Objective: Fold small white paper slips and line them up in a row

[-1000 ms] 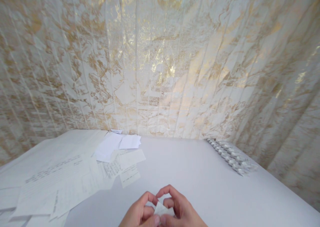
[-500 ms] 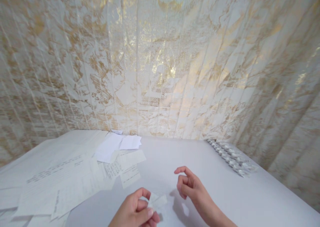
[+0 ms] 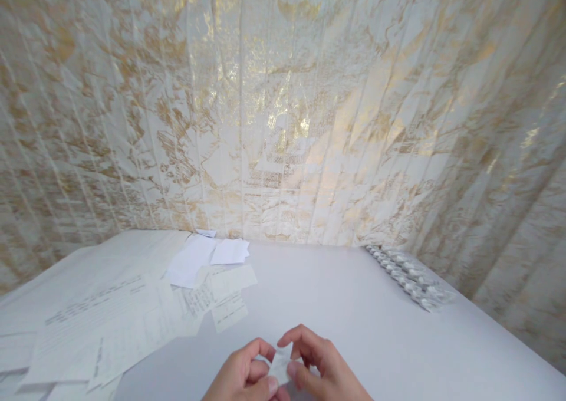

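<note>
At the bottom middle, my left hand (image 3: pixel 245 377) and my right hand (image 3: pixel 321 368) meet over the white table (image 3: pixel 336 295). Between their fingertips is a small folded slip of white paper (image 3: pixel 279 367), pinched by the thumb and fingers of both hands. Most of the slip is hidden by my fingers. Both hands have their fingers curled.
Loose printed sheets and paper slips (image 3: pixel 132 312) lie spread over the left half of the table, up to the back edge. A stack of silver blister packs (image 3: pixel 411 277) lies at the right rear. A white and gold curtain (image 3: pixel 283 106) hangs close behind the table.
One second ago both hands held the slip. Half a second ago my right hand had let go and lifted to the right. Now it is back, pinching the slip with the left.
</note>
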`<state>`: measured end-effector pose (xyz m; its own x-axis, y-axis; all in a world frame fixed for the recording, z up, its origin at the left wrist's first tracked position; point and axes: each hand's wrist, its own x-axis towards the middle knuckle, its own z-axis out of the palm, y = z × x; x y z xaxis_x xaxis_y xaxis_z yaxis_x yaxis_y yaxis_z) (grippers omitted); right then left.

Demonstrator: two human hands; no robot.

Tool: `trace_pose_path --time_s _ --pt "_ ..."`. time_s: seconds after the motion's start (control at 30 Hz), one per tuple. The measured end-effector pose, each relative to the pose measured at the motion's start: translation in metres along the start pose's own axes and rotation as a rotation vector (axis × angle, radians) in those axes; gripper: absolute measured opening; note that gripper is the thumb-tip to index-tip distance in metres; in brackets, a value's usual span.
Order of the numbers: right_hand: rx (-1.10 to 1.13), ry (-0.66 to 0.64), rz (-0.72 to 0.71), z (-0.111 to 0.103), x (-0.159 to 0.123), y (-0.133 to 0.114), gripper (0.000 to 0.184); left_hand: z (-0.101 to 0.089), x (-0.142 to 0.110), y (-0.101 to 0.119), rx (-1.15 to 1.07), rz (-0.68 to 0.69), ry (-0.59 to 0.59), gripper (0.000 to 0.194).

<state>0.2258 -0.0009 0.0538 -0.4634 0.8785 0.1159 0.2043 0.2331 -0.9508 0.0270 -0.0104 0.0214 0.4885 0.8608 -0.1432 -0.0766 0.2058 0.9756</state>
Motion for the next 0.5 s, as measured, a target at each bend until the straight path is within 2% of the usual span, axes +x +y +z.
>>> trace_pose_path --time_s 0.07,0.2,0.37,0.5 --pt "0.078 0.038 0.009 0.0 0.001 0.003 0.027 0.001 0.0 0.005 -0.005 0.039 0.022 0.056" --pt "0.225 0.09 0.045 0.001 0.003 0.009 0.047 0.003 0.0 0.012 -0.034 0.083 0.076 0.055" --pt "0.245 0.114 0.051 -0.001 0.004 0.01 0.052 0.003 0.0 0.013 -0.056 0.106 0.116 0.058" --pt "0.322 0.279 0.029 -0.001 0.006 0.019 0.053 0.006 -0.001 0.013 -0.053 0.183 0.143 0.058"
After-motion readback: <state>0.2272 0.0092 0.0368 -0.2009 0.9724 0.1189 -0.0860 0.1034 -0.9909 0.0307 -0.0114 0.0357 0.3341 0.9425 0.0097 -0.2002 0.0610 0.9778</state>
